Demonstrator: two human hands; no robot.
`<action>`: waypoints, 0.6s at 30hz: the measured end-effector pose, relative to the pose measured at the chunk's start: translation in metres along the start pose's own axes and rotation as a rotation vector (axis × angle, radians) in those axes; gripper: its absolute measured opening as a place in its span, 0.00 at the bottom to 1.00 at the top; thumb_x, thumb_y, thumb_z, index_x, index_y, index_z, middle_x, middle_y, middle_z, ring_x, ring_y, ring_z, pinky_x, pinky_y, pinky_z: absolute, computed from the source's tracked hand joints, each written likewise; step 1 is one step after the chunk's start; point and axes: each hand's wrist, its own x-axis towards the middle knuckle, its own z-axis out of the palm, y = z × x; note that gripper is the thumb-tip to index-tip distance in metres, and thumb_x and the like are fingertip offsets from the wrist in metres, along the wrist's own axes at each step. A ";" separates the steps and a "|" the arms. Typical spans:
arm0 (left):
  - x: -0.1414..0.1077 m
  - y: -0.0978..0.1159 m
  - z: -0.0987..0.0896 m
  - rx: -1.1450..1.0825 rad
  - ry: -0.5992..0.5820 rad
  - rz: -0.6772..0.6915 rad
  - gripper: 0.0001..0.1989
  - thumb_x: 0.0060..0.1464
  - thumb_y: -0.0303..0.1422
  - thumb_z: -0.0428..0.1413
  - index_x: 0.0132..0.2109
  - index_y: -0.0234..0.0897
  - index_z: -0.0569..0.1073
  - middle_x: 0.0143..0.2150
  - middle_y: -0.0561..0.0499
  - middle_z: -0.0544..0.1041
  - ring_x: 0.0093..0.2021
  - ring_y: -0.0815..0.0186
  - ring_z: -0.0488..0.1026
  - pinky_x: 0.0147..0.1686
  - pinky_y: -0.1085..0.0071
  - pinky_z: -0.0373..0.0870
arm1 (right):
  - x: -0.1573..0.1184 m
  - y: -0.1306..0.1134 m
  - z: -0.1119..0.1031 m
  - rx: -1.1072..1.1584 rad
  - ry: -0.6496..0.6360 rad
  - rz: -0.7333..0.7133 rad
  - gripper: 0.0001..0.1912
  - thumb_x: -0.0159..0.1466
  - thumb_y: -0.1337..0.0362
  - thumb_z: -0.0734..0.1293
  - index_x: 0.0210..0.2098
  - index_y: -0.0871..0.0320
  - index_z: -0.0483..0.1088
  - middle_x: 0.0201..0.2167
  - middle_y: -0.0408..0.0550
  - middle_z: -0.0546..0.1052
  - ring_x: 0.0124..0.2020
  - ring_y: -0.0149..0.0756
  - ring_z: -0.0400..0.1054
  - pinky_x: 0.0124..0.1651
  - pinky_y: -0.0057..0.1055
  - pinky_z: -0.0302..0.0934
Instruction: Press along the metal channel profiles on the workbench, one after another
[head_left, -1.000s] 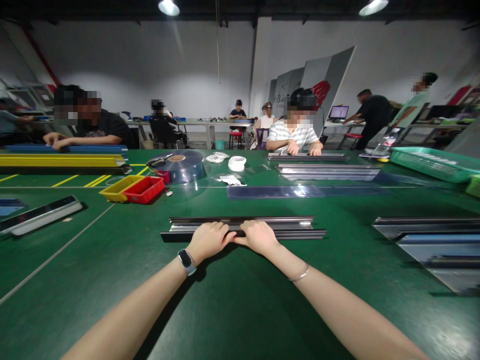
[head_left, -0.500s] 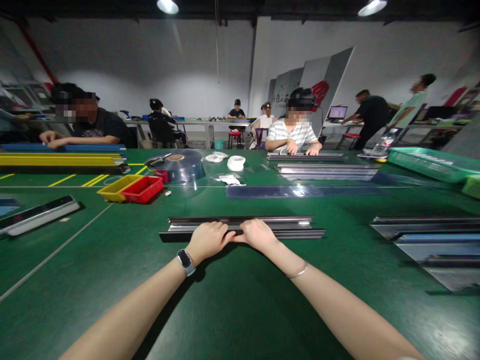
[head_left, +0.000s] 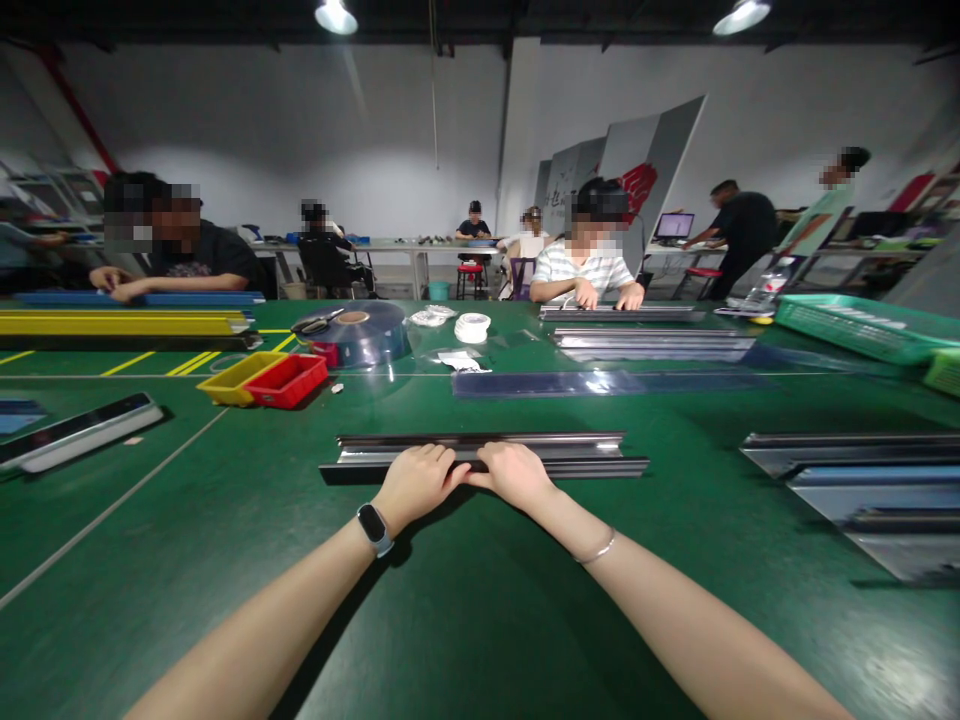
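A dark metal profile (head_left: 592, 466), long and channel-shaped, lies crosswise on the green table in front of me. My left hand (head_left: 421, 482) grips its near edge left of the middle, fingers curled over into the channel and thumb along the front. Just beside it my right hand (head_left: 517, 474) holds the same edge, and the two thumbs meet or nearly meet. The fingertips of both hands are hidden behind the knuckles. Both ends of the profile stick out past my hands.
More profiles (head_left: 877, 490) lie at the right, and yellow and blue ones (head_left: 120, 322) at the far left. A red bin (head_left: 289, 382) and a yellow bin (head_left: 244, 377) stand before a clear film roll (head_left: 360, 335). Across the table a co-worker (head_left: 589, 265) handles another profile; a green basket (head_left: 862, 325) stands right.
My hands and the profile stay almost where they were. The co-worker's profile across the table has shifted slightly right, as have the blue profiles at the far left.
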 end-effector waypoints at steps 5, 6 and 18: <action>0.001 0.001 0.001 -0.016 0.020 0.017 0.15 0.58 0.38 0.42 0.31 0.35 0.67 0.28 0.49 0.70 0.31 0.65 0.67 0.32 0.68 0.61 | 0.002 -0.001 0.000 -0.018 -0.021 -0.014 0.25 0.58 0.44 0.55 0.30 0.60 0.68 0.29 0.50 0.73 0.34 0.36 0.68 0.36 0.28 0.57; 0.001 0.001 0.002 -0.019 0.016 0.018 0.15 0.58 0.38 0.42 0.31 0.35 0.67 0.28 0.49 0.70 0.31 0.65 0.67 0.32 0.69 0.61 | 0.002 0.000 0.000 -0.021 -0.017 -0.019 0.25 0.58 0.44 0.54 0.30 0.60 0.68 0.29 0.50 0.72 0.33 0.36 0.68 0.36 0.28 0.56; 0.004 0.004 -0.001 0.010 0.011 -0.051 0.16 0.58 0.41 0.41 0.34 0.35 0.67 0.32 0.46 0.69 0.35 0.62 0.66 0.35 0.66 0.61 | -0.002 0.000 0.006 0.011 0.111 -0.046 0.20 0.59 0.48 0.57 0.30 0.59 0.67 0.31 0.48 0.71 0.36 0.36 0.64 0.36 0.28 0.55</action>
